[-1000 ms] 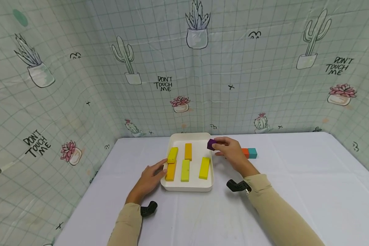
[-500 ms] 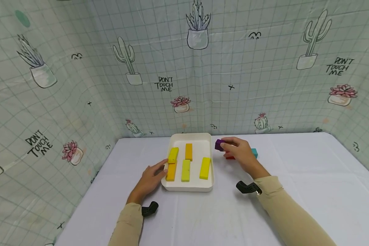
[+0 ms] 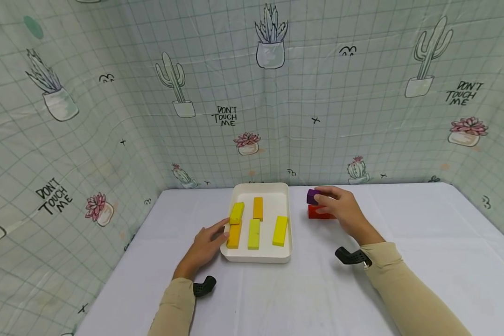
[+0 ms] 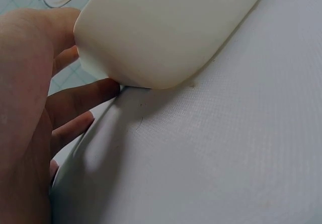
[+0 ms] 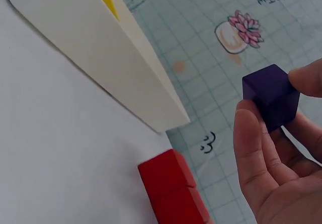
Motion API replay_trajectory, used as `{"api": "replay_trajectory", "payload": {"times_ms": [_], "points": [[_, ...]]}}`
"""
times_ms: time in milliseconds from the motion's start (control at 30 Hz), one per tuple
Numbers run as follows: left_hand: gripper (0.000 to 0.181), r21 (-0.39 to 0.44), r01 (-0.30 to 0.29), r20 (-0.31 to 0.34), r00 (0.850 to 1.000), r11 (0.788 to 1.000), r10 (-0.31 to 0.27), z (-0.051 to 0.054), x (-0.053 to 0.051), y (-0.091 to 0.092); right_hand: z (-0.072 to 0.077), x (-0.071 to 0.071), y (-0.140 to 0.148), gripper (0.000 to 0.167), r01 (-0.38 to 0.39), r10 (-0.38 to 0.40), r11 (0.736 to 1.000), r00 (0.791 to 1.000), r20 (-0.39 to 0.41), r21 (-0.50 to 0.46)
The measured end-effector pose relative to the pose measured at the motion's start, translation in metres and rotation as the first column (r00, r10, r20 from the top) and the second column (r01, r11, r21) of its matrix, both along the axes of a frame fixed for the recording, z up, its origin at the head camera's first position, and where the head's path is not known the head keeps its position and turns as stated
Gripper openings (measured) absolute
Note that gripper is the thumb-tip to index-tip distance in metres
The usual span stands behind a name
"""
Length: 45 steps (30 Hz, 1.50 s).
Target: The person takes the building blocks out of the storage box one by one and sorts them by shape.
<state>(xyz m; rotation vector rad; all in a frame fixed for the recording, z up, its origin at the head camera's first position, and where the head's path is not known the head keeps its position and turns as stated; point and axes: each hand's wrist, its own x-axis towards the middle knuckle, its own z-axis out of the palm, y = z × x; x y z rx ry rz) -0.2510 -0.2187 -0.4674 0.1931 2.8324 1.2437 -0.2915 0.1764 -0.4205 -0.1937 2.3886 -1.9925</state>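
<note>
A purple cube (image 3: 312, 196) is pinched between the thumb and fingers of my right hand (image 3: 340, 210). It sits in the air over a red block row (image 3: 319, 212), apart from it in the right wrist view, where two red cubes (image 5: 166, 173) stand end to end. The hand hides the rest of that row in the head view. My left hand (image 3: 203, 245) rests against the left side of the white tray (image 3: 258, 255); its extended fingers (image 4: 83, 100) and thumb touch the tray's wall and rim without wrapping round it.
Several yellow and orange blocks lie in the tray, among them a yellow block (image 3: 280, 230), a lime block (image 3: 254, 234) and an orange block (image 3: 258, 208). A white cloth covers the table (image 3: 269, 298). A printed fabric backdrop (image 3: 311, 93) rises behind the table.
My right hand has moved right with the purple cube, from the tray's right rim to above the red blocks. The hand now covers the teal cube seen before. My left hand stays put.
</note>
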Motion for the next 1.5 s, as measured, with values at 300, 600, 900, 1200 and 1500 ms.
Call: {"api": "replay_trajectory", "payload": {"times_ms": [300, 600, 900, 1200, 1500], "points": [[0.05, -0.005, 0.025, -0.024, 0.999, 1.0, -0.025, 0.005, 0.003, -0.002, 0.002, 0.001, 0.02, 0.059, 0.011, -0.011, 0.999, 1.0, 0.013, -0.039], [0.051, -0.003, 0.023, -0.02, 1.0, 1.0, -0.024, 0.005, 0.004, -0.003, 0.001, 0.006, 0.037, 0.058, 0.026, -0.026, 0.999, 1.0, -0.012, -0.022], [0.051, 0.002, 0.019, -0.01, 1.0, 1.0, -0.019, 0.005, 0.002, -0.001, 0.0, 0.01, 0.052, 0.056, 0.072, -0.072, 0.997, 0.997, -0.019, -0.007], [0.051, 0.001, 0.015, -0.013, 1.0, 1.0, -0.015, 0.004, 0.001, -0.001, -0.004, 0.011, 0.066, 0.055, 0.083, -0.084, 0.996, 0.996, -0.025, -0.022], [0.051, -0.006, 0.016, -0.008, 1.0, 1.0, -0.016, 0.002, 0.001, 0.0, -0.007, 0.017, 0.079, 0.051, 0.104, -0.106, 0.993, 0.994, -0.03, -0.049]]}}
